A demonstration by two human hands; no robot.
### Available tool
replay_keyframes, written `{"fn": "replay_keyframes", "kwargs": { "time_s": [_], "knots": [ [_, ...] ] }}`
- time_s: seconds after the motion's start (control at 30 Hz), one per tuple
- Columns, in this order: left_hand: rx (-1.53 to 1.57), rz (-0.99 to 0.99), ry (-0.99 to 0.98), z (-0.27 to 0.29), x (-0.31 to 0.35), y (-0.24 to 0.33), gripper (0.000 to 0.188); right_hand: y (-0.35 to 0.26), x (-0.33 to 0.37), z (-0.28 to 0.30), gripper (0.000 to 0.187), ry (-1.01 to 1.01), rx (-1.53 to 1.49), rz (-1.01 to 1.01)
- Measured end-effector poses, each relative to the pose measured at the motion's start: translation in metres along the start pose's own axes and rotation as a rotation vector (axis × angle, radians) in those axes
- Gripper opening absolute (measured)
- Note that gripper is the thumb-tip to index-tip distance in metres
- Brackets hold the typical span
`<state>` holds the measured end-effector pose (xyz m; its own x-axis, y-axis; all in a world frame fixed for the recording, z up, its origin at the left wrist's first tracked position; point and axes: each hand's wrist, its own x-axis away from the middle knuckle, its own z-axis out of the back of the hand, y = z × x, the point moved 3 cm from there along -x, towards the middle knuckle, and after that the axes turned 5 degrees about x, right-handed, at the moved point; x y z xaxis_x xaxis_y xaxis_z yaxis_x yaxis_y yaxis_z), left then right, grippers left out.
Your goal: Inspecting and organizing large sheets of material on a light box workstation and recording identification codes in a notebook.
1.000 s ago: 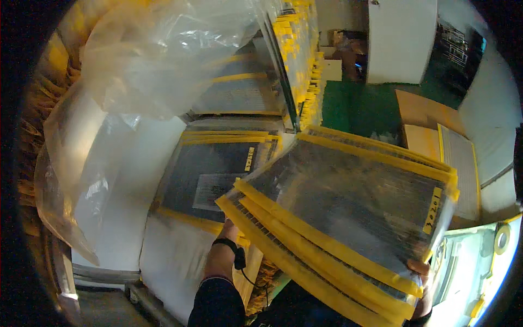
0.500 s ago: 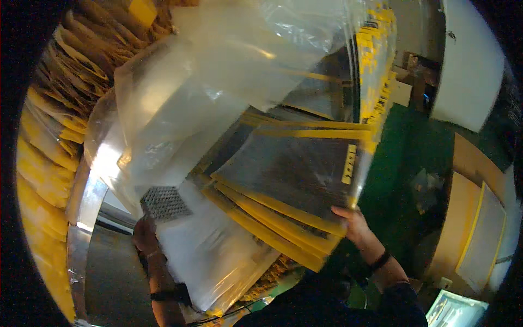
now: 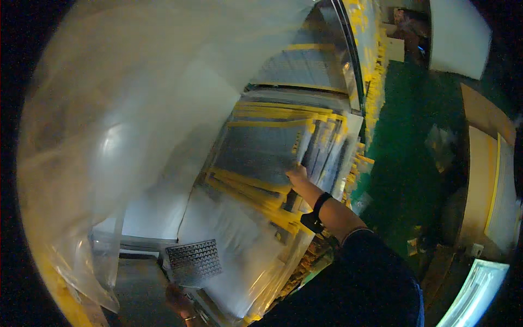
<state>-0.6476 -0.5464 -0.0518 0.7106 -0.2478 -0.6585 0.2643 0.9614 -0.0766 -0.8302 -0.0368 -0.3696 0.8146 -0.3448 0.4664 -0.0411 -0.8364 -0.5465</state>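
Observation:
My right hand (image 3: 297,177) is closed on the right edge of a dark grey sheet with yellow borders (image 3: 259,146). More yellow-edged sheets (image 3: 245,191) lie fanned out beneath it in a stack. At the lower left, my left hand (image 3: 177,300) is dim; its fingers appear closed at the lower corner of a small grey panel with a grid of raised or punched marks (image 3: 193,261). This panel lies over a whitish plastic-covered surface (image 3: 231,234). Large, cloudy plastic sheeting (image 3: 125,109) billows across the left and far side, hiding what is behind it.
A dark upright frame edge (image 3: 348,43) rises beyond the stack, beside a tall yellow-edged pile (image 3: 373,82). Green floor (image 3: 408,147) runs along the right. Cardboard and a yellow-edged panel (image 3: 496,180) lean at the far right. A dark grey surface (image 3: 141,289) is by my left hand.
My right hand has moved left and away from me, lowering the yellow-edged sheets onto the stack. The plastic sheeting has spread over the left side. My left hand and the grey panel are lower in view.

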Motion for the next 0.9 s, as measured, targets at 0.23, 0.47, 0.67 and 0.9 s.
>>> {"fn": "replay_keyframes", "kwargs": {
  "time_s": [0.23,0.47,0.67,0.9],
  "knots": [
    [0.621,-0.207,-0.078,-0.098,-0.066,0.139,0.022,-0.023,-0.122,0.190,0.028,0.098,0.051,0.386],
    [0.666,0.005,-0.063,-0.137,-0.127,0.213,0.039,-0.065,0.083,0.075,0.056,-0.068,0.707,0.052],
    [0.273,-0.404,-0.703,-0.309,-0.083,0.377,0.042,-0.131,0.253,0.206,0.036,-0.292,0.298,-0.002],
    [0.978,-0.180,-1.439,-0.448,-0.020,0.435,0.038,-0.197,0.485,0.291,0.039,0.651,0.832,0.280]
  ]
}}
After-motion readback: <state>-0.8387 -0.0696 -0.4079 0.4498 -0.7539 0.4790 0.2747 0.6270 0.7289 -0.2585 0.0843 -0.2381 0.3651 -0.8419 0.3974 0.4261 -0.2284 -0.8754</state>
